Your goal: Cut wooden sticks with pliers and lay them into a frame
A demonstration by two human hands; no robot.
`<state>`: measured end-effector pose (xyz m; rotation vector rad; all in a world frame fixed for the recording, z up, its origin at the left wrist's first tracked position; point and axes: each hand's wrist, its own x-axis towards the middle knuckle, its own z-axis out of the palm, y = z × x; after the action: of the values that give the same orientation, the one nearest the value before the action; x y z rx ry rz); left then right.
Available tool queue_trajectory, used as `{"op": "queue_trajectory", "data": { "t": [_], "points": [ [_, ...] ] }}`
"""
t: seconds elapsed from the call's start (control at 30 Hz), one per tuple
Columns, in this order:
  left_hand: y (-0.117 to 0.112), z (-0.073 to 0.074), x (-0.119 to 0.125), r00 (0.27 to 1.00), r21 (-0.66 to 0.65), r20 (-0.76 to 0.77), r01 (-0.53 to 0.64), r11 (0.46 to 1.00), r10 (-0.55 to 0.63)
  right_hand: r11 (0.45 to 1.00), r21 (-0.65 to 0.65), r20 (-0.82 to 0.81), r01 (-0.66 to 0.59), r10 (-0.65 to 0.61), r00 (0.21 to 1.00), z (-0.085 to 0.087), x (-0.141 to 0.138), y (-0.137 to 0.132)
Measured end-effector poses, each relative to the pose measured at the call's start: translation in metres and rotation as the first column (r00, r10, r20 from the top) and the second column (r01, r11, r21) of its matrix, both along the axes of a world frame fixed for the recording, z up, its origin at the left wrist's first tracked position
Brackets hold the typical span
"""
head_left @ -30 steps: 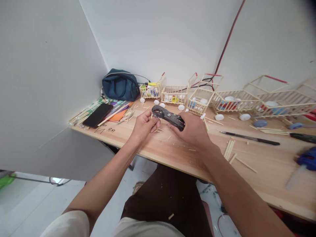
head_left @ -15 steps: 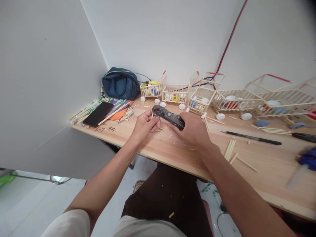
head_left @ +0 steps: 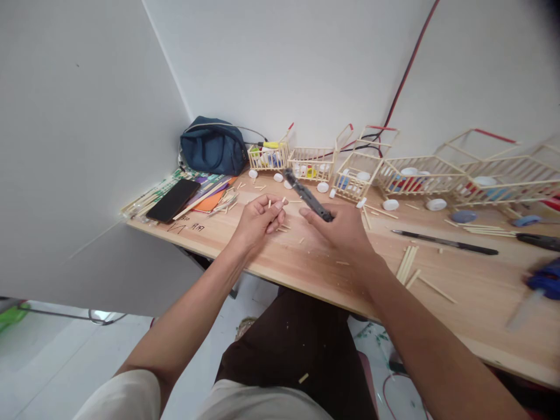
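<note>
My left hand (head_left: 261, 219) is closed, its thumb and fingertips pinching a short pale wooden stick (head_left: 284, 200). A second stick end shows between the fingers. Wrapped in my right hand (head_left: 343, 230) is a dark grey hand cutter (head_left: 308, 195), turned edge-on, with its rounded head pointing up and to the left. The cutter is apart from the left hand and the stick. On the desk under the hands lie cut stick pieces (head_left: 283, 227) and small chips.
Several stick-built model carts (head_left: 354, 175) with white wheels line the wall. At left are a blue bag (head_left: 214, 146), a phone (head_left: 174, 201) and coloured sheets (head_left: 210, 202). A pen (head_left: 444, 242), loose sticks (head_left: 406, 263) and a blue glue gun (head_left: 545, 280) lie at right.
The cutter's head has come away from the stick in my left hand, swinging up and right, and the tool has rotated edge-on. My left hand stays nearly in place.
</note>
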<state>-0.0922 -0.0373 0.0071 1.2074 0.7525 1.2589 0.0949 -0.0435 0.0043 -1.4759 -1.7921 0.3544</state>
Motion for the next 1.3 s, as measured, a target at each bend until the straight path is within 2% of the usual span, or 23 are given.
{"op": "queue_trajectory", "data": {
  "t": [0.1,0.17,0.23,0.33,0.47,0.57,0.63,0.73,0.83,0.9,1.0,1.1,1.2,1.3],
  "points": [
    [-0.001,-0.001,0.002,1.0,-0.002,0.012,0.028,1.0,-0.028,0.992,-0.123,-0.266,-0.025,-0.008,0.964,0.004,0.003,0.002],
    [-0.001,0.0,0.003,0.999,-0.008,0.014,0.047,0.999,-0.047,0.973,-0.222,-0.417,-0.065,-0.035,0.908,0.006,0.004,0.003],
    [0.0,0.001,0.005,0.998,-0.024,0.005,0.07,0.997,-0.07,0.957,-0.268,-0.55,-0.114,-0.055,0.833,0.008,0.007,0.006],
    [0.005,0.001,0.011,0.992,-0.074,-0.05,0.116,0.99,-0.12,0.976,-0.185,-0.69,-0.115,-0.046,0.722,0.014,0.017,0.009],
    [0.016,-0.002,0.033,0.963,-0.132,-0.169,0.19,0.973,-0.211,0.998,-0.041,-0.802,0.042,-0.058,0.594,0.023,0.045,0.014],
    [0.026,-0.004,0.061,0.92,-0.061,-0.315,0.227,0.972,-0.234,0.987,0.01,-0.848,0.161,-0.077,0.525,0.025,0.065,0.018],
    [0.032,-0.004,0.081,0.88,0.043,-0.438,0.223,0.974,-0.183,0.982,0.022,-0.844,0.188,-0.082,0.529,0.023,0.075,0.022],
    [0.04,-0.007,0.108,0.8,0.207,-0.599,0.204,0.957,-0.041,0.983,0.041,-0.831,0.181,-0.067,0.553,0.018,0.081,0.028],
    [0.045,-0.014,0.124,0.703,0.292,-0.709,0.226,0.929,0.052,0.983,0.039,-0.879,0.177,-0.05,0.474,0.016,0.078,0.032],
    [0.047,-0.018,0.128,0.663,0.313,-0.744,0.24,0.919,0.081,0.984,0.036,-0.908,0.176,-0.041,0.416,0.016,0.075,0.033],
    [0.049,-0.016,0.126,0.681,0.291,-0.727,0.19,0.938,0.087,0.983,0.054,-0.914,0.178,-0.023,0.404,0.017,0.072,0.032],
    [0.051,-0.004,0.112,0.771,0.16,-0.637,0.129,0.979,0.002,0.983,0.047,-0.908,0.175,-0.031,0.417,0.019,0.071,0.03],
    [0.054,0.012,0.08,0.81,0.052,-0.58,0.137,0.989,-0.082,0.984,-0.011,-0.93,0.18,-0.077,0.36,0.023,0.068,0.027],
    [0.055,0.023,0.037,0.771,0.099,-0.636,0.135,0.986,-0.041,0.983,-0.042,-0.945,0.181,-0.098,0.312,0.026,0.064,0.025]
  ]
}}
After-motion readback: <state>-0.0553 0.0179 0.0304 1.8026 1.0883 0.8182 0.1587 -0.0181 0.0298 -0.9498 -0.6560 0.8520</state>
